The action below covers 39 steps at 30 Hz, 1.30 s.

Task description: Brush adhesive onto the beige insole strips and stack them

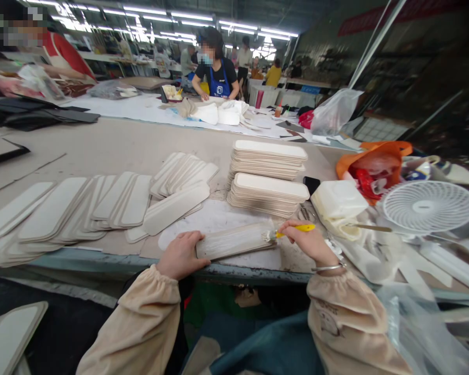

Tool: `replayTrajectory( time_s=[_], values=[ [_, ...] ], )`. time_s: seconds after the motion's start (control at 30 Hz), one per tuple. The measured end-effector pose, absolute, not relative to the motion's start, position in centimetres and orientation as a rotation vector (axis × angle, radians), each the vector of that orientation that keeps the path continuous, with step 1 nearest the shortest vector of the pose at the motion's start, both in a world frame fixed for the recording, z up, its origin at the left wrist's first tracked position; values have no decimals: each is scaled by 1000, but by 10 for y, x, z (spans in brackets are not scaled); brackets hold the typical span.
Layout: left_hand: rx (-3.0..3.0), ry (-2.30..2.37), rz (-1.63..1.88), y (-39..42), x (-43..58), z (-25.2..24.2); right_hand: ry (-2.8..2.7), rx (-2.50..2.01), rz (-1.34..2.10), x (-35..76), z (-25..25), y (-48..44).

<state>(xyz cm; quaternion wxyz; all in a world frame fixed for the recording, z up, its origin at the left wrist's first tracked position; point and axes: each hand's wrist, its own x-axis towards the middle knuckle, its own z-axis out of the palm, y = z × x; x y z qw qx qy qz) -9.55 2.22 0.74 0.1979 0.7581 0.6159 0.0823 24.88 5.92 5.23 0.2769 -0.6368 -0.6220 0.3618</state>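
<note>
While the left end of a long, flat, pale piece (236,240) is held by the left hand (183,255), with the thumb on the near side and the fingers on the far side, a brush with a yellow handle (305,227) is held in the right hand (308,244). The handle is pinched in a narrow grip, and the white tip of the brush is set on the right end of the piece. White streaks can be seen along the top of it. The piece is laid on a white sheet (222,212) at the near edge of the table (133,136).

Just past the sheet, two neat stacks of pieces are set one behind the other, a near stack (271,186) and a far stack (271,150). To the left, many more pieces (68,205) are spread out and laid over each other. On the right, a white tub (341,199), an orange bag (369,162) and a round white grille (429,207) are seen. Across the table, a blue apron (220,82) is worn by a person.
</note>
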Motion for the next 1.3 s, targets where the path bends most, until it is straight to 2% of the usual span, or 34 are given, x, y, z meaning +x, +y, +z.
replayTrajectory(
  time_s=[0.3, 0.57, 0.63, 0.8, 0.93, 1.1, 1.3],
  values=[
    [2132, 1728, 201, 21, -94, 9, -1521, -1710, 682, 263, 61, 55],
    [2141, 1723, 240, 21, -96, 5, -2152, -1555, 379, 211, 48, 44],
    [2147, 1720, 255, 20, -96, 4, -2225, -1433, 446, 192, 48, 39],
    [2156, 1724, 272, 21, -97, 2, -2030, -1184, 991, 148, 43, 28],
    [2164, 1705, 294, 21, -98, -1, -1937, -1113, 1199, 123, 32, 26],
    [2169, 1697, 295, 21, -99, -2, -1871, -1248, 1284, 137, 33, 36],
    [2155, 1708, 280, 21, -98, -1, -1806, -1363, 1176, 165, 52, 43]
  ],
)
